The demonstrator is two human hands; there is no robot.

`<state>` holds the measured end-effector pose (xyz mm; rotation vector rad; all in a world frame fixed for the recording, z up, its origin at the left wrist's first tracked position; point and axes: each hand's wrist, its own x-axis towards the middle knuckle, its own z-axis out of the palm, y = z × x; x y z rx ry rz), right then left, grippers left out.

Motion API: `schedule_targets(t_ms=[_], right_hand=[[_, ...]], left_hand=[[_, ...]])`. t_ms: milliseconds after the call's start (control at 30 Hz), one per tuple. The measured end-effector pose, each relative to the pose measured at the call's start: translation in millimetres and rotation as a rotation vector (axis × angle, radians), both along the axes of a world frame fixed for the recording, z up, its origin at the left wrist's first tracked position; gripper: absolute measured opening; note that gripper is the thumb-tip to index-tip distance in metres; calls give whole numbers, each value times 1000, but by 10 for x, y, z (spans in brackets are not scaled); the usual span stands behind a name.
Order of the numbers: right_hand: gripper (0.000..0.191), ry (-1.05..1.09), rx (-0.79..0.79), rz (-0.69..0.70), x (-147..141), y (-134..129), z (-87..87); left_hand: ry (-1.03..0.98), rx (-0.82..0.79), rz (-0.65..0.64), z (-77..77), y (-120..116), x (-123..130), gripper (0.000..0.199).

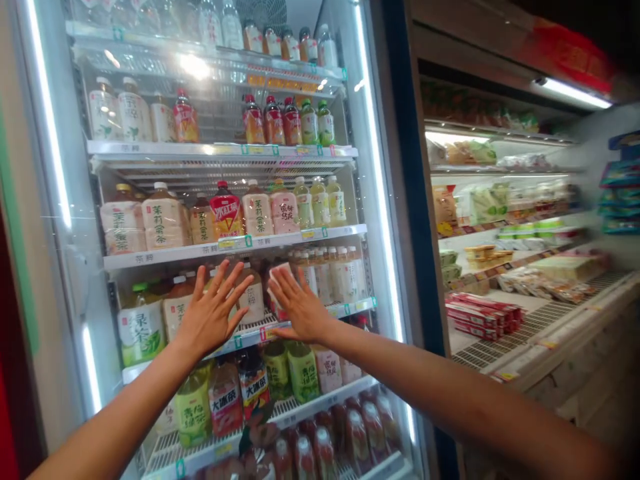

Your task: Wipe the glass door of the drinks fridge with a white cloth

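A tall glass-fronted drinks fridge (233,243) stands before me, its shelves lined with bottled teas. My left hand (213,310) is spread flat against the glass, fingers apart and nothing in it. To its right, my right hand (297,300) is laid flat at about the same height, fingers stretched out. Under its fingertips shows a small white piece that looks like a tissue (276,273), pressed to the glass. Behind the hands are pale tea bottles (250,293), partly covered by them. A green-capped bottle (141,323) stands left of my left hand.
Bright light strips (383,200) run down both sides of the fridge. To the right, an open chilled display (500,267) holds packaged food, with red boxes (483,313) on its lowest shelf. Colourful packets (620,193) hang at the far right.
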<state>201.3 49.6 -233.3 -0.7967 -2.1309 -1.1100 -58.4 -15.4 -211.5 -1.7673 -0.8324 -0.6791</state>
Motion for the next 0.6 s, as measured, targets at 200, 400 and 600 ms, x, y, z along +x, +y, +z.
schedule_targets(t_ms=[200,400,600], right_hand=[[108,53,31,7,-381,-51,410],[107,-135,-106,164,-649,-395,-129],[72,70,-164,453,-1028,-827,-1878]], left_hand=[[-45,-6,37,-31,-27,-286,77],[-237,-74,-24,-447,-416,-408,77],[-920,-549,-226,-1979,-1063,-124,78]])
